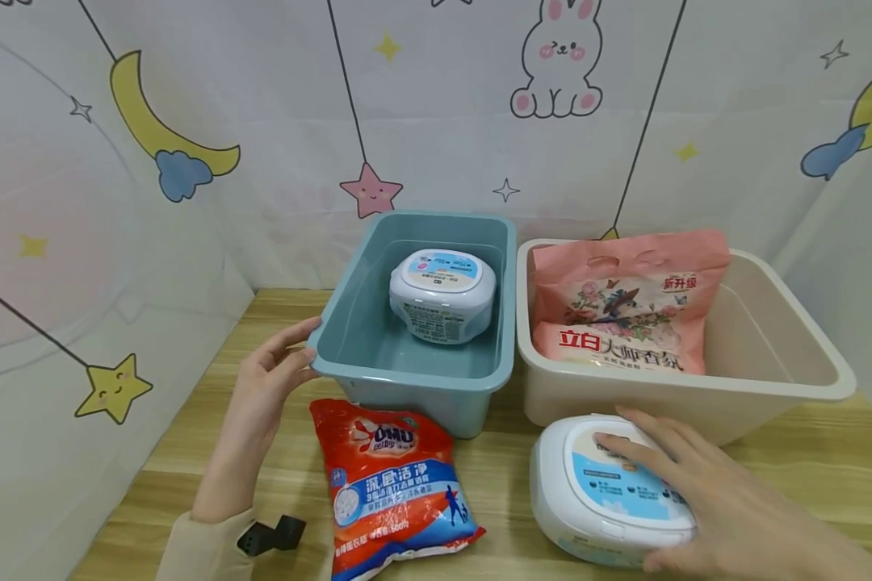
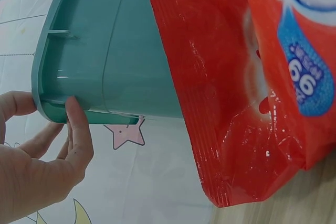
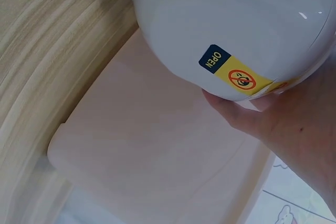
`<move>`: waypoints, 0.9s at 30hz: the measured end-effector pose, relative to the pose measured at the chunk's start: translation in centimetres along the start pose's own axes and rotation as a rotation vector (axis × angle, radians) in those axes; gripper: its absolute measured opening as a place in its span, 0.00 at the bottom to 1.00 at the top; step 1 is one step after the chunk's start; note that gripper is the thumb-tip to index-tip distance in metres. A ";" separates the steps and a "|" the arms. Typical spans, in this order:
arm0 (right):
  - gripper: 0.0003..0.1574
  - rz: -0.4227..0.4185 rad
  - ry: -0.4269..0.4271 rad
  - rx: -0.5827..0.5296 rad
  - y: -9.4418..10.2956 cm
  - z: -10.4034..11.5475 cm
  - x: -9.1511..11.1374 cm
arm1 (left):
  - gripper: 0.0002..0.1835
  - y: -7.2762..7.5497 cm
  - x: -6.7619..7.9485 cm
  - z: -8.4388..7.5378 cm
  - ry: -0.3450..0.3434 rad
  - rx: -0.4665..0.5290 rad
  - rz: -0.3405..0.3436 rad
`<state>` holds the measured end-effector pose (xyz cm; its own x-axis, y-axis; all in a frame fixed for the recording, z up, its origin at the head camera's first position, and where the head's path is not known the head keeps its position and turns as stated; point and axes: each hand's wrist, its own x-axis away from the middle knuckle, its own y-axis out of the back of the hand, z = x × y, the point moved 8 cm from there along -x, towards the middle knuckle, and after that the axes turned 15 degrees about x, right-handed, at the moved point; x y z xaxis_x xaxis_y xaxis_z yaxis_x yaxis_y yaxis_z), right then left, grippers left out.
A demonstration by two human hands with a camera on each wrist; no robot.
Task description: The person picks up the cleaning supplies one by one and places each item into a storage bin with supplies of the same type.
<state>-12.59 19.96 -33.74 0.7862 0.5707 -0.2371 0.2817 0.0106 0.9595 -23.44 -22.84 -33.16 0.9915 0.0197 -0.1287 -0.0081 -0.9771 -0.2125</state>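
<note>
My left hand (image 1: 276, 379) pinches the rim of a blue-green plastic bin (image 1: 407, 389) at its near left corner, as the left wrist view also shows. Inside that bin stands a white tub (image 1: 443, 298) with a blue and white lid label. My right hand (image 1: 705, 484) grips a second white tub (image 1: 610, 492), fingers spread over its lid and thumb at its near right side. An "OPEN" sticker (image 3: 215, 59) shows on this tub in the right wrist view. A red and blue bag of OMO laundry detergent (image 1: 400, 492) lies in front of the blue-green bin.
A beige bin (image 1: 770, 323) stands right of the blue-green one, close behind the gripped tub. It holds a pink detergent bag (image 1: 625, 307) leaning at its left. A printed curtain (image 1: 436, 105) hangs behind the wooden table (image 1: 174, 476).
</note>
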 end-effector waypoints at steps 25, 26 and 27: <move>0.70 0.084 -0.008 -0.034 -0.1 -0.1 -0.6 | 0.25 -0.1 -0.2 0.0 -0.022 0.026 0.018; 0.71 0.099 -0.016 -0.044 -0.2 -0.1 -0.6 | 0.25 -0.1 -0.2 0.0 -0.022 0.029 0.019; 0.71 0.114 -0.022 -0.053 -0.3 -0.1 -0.6 | 0.24 -0.1 -0.2 0.0 -0.022 0.029 0.019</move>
<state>-13.24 19.68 -33.86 0.8237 0.5522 -0.1289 0.1608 -0.0095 0.9869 -23.60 -22.70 -33.08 0.9880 0.0061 -0.1546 -0.0312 -0.9708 -0.2379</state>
